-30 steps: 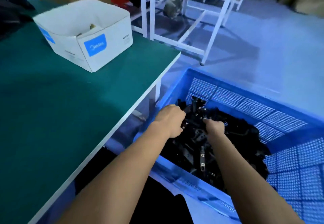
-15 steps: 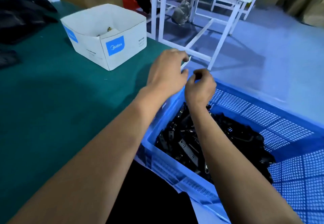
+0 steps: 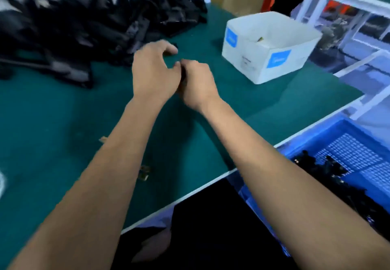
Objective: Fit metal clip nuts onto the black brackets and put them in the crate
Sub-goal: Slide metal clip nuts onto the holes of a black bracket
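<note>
Both hands meet above the green desk (image 3: 63, 122), knuckles toward the camera. Left hand (image 3: 155, 70): fingers curled, thumb and forefinger arched forward with a gap between them; whether it holds anything cannot be told. Right hand (image 3: 198, 83): fingers curled inward against the left hand, with something dark and small showing where the two touch; blur hides what it is.

Pile of black brackets (image 3: 84, 27) lies at the far left of the desk, just beyond the left hand, apart from it. Two small metal clip nuts (image 3: 144, 172) lie on the desk near the front edge, under the left forearm. White cardboard box (image 3: 268, 46) stands to the right of the hands, open. Blue crate (image 3: 337, 141) sits below the desk's right edge, with black brackets inside it, well apart from the hands.
</note>
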Available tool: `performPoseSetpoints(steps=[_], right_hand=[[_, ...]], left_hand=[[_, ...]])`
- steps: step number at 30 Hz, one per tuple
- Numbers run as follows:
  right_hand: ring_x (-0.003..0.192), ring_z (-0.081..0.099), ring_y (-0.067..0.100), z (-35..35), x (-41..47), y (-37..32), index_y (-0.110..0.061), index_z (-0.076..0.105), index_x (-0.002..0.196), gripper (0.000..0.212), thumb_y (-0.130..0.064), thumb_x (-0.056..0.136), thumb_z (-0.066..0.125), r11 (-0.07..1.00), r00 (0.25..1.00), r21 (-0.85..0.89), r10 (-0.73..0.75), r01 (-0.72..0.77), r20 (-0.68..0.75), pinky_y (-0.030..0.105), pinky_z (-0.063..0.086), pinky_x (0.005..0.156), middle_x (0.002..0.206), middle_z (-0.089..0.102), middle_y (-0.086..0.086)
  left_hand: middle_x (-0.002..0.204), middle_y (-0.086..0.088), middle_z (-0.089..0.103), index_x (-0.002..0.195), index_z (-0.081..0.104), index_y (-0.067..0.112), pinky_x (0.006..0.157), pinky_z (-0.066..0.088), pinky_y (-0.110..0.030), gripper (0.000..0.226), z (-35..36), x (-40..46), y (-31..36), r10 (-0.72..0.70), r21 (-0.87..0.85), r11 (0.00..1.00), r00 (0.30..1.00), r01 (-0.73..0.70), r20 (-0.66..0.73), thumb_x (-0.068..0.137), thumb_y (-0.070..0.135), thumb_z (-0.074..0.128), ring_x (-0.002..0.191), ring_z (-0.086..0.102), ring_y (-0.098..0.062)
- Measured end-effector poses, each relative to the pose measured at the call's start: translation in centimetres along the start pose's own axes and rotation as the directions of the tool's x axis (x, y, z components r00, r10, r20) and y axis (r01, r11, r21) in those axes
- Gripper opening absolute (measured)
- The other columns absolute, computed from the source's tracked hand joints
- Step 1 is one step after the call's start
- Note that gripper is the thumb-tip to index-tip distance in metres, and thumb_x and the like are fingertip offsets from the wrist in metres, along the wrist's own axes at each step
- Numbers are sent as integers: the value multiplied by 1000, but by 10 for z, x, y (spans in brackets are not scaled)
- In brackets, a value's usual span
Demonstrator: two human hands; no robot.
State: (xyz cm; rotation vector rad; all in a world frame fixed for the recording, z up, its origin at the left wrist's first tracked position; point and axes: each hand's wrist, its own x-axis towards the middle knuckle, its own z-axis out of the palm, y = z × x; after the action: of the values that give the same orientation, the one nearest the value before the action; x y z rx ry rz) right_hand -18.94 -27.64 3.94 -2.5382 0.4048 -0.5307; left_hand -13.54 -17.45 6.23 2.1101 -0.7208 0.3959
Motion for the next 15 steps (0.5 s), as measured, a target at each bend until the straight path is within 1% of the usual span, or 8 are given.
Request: performPoseSetpoints(steps=[1,4,7,8,10,11,13,15], right_hand=[[89,66,39,14,6,-13,-19,62,89,5,-21,89,57,999,997,4,-38,37,73,39,48,71,93,73,13],[110,64,34,57,21,-53,-20,65,119,31,-29,90,68,993,968,16,-119,118,220,35,48,86,116,69,8],[130,48,36,94,29,-91,-27,40,153,69,-41,92,71,965,925,4,-253,262,282,42,47,103,142,46,11],[136,40,37,105,31,-101,-32,29,159,77,-45,93,69,953,910,-27,-280,303,305,45,46,106,150,38,11],[145,25,39,123,37,-120,-43,15,161,80,-49,97,62,931,878,-73,-309,357,365,49,44,106,161,23,12],[145,22,38,131,41,-128,-46,16,161,75,-50,99,59,923,867,-86,-316,375,386,49,44,106,161,24,11],[140,27,35,144,46,-139,-43,34,157,63,-54,99,57,924,869,-89,-312,371,385,47,45,106,147,40,10],[133,37,32,151,50,-144,-35,57,144,50,-52,97,64,954,911,-28,-277,299,307,39,42,105,134,52,7]], left_hand=[[110,5,74,110,75,18,96,52,-29,25,-16,0,-15,-45,12,999,998,45,-34,85,18,69,105,66,-12],[102,8,73,107,75,19,91,53,-24,20,-67,-3,-60,-180,46,981,972,189,-149,88,17,69,98,67,-9],[96,7,74,103,76,18,91,54,-29,21,-107,-12,-106,-332,28,934,896,355,-296,85,17,66,93,68,-12],[94,8,73,102,76,18,90,54,-29,21,-115,-17,-119,-381,12,913,860,409,-338,84,18,64,92,68,-12],[91,11,70,101,75,18,89,51,-23,21,-123,-27,-142,-453,-7,872,802,489,-391,83,19,63,92,68,-12],[90,11,68,100,74,18,87,48,-19,20,-125,-30,-150,-480,-29,859,784,511,-394,83,19,64,92,68,-11],[90,10,68,101,73,16,86,48,-17,20,-127,-32,-165,-542,-104,830,751,547,-378,83,17,64,93,68,-12],[92,6,71,100,72,14,92,54,-26,22,-128,-30,-175,-627,-234,778,698,583,-345,80,17,62,92,71,-17]])
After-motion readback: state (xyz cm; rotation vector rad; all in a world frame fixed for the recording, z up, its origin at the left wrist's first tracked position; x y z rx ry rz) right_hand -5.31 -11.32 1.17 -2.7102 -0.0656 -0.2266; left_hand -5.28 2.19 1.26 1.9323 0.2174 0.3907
